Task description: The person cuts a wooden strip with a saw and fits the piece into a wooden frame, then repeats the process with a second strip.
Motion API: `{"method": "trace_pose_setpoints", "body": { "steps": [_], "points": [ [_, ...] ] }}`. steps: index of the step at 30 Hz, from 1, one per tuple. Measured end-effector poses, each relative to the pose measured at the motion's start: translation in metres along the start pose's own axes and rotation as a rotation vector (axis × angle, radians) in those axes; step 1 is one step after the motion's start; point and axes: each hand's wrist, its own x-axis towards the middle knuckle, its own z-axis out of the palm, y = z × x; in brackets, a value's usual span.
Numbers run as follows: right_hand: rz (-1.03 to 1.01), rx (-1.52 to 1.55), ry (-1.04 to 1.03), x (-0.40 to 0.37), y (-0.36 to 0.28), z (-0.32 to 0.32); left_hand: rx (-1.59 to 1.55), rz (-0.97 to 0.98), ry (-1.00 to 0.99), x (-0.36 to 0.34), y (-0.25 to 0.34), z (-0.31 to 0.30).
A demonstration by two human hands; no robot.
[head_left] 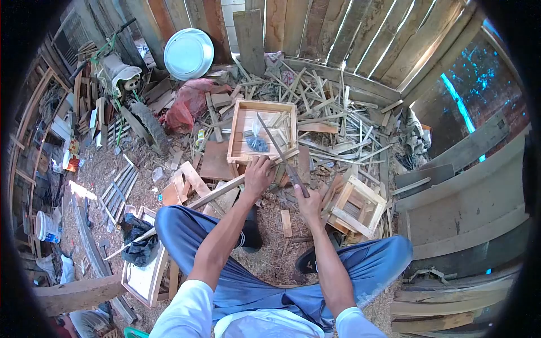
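My left hand (259, 176) is closed over a long thin wooden strip (217, 192), near the strip's upper end. That strip slants from the lower left, across my left knee, up to the front edge of a shallow wooden box (232, 135). In my right hand (308, 205) is the handle of a handsaw (280, 151). Its narrow dark blade points away from me and crosses the strip just right of my left hand, its tip over the box. Inside the box lie a clear plastic bag with small dark bluish pieces (257, 144) and several short wood sticks (286, 125).
A small wooden frame (367, 230) stands by my right knee. At left, a black plastic bag (138, 239) rests on a white-bottomed wooden box (135, 284). Scrap sticks (338, 127) pile along the plank wall, with a red bag (191, 104) and white basin (189, 54) farther left.
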Motion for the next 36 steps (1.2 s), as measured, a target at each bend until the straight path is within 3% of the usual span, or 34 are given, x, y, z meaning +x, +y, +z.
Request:
{"method": "trace_pose_setpoints", "body": {
  "steps": [9,14,29,36],
  "points": [
    [-0.085,-0.01,0.079,-0.007,-0.008,-0.004,0.012,0.004,0.037,-0.002,0.0,0.002],
    [-0.04,0.104,0.156,-0.012,-0.01,-0.004,0.006,-0.021,0.043,0.0,0.002,0.006],
    [0.048,-0.032,0.129,-0.013,0.002,-0.009,0.006,-0.067,0.057,0.002,0.011,0.003],
    [0.076,0.018,0.116,-0.014,0.001,-0.011,0.109,-0.264,0.155,-0.011,0.022,-0.007]
  ]
}}
